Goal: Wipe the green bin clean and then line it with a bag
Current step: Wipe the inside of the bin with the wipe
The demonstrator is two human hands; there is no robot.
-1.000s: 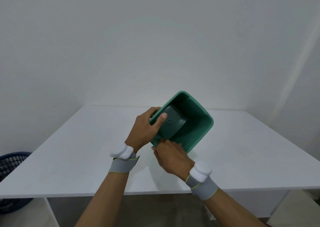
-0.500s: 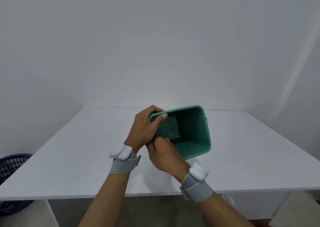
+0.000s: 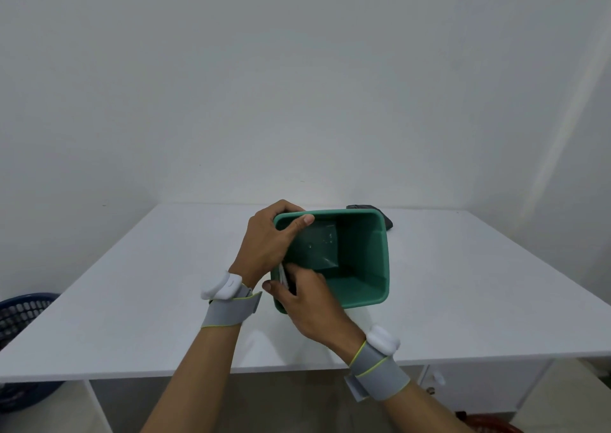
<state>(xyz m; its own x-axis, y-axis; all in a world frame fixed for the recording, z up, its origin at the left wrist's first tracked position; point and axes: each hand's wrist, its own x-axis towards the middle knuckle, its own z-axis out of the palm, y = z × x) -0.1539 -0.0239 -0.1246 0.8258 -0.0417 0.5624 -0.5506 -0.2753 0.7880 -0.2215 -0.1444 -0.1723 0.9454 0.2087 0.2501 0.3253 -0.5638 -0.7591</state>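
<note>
The green bin [image 3: 360,287] is on the white table [image 3: 479,283], tipped so its opening faces me. My left hand [image 3: 267,244] grips the bin's left rim, with the thumb hooked over the far left corner. My right hand [image 3: 310,307] is at the near left corner, its fingers closed on a small white cloth [image 3: 282,275] that is pressed against the rim and mostly hidden. The left inner wall looks greyish and glossy with small bright spots. No bag lines the bin.
A dark folded thing [image 3: 363,206] lies on the table just behind the bin, mostly hidden by it. A blue mesh basket [image 3: 20,313] stands on the floor at the left. A reddish object [image 3: 489,424] sits on the floor at the lower right.
The bin has turned from a slanted, corner-up pose to a squarer one with its opening facing me. My right hand has shifted left to the near left corner.
</note>
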